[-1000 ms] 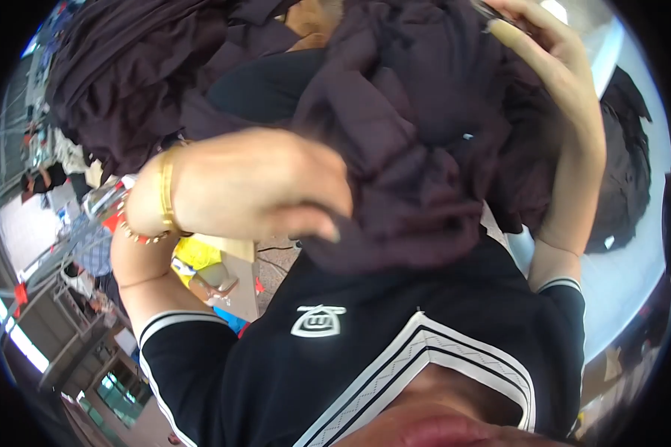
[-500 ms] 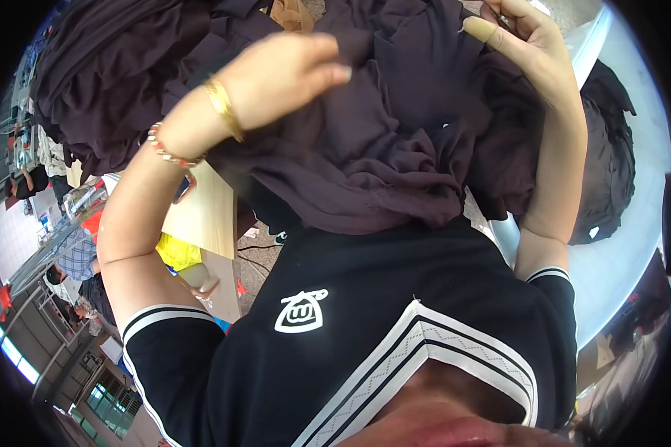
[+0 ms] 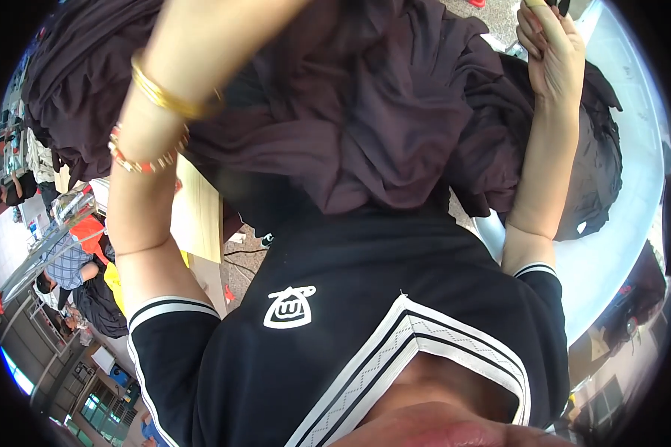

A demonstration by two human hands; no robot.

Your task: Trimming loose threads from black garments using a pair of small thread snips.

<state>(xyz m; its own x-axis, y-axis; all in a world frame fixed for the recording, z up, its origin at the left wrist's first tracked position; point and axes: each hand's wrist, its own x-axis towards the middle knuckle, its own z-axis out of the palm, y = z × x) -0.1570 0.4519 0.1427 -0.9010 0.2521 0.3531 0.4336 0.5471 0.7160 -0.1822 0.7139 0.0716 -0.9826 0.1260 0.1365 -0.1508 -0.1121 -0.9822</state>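
Dark cloth (image 3: 380,127) heaped before me; my right hand (image 3: 555,56) pinches its edge, left hand out of frame, wooden board (image 3: 197,216) probably beneath.

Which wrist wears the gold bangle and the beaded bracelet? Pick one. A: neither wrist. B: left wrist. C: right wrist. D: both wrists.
B: the gold bangle and beaded bracelet sit on the left forearm, raised over the dark purple cloth; the wrist below the right hand is bare.
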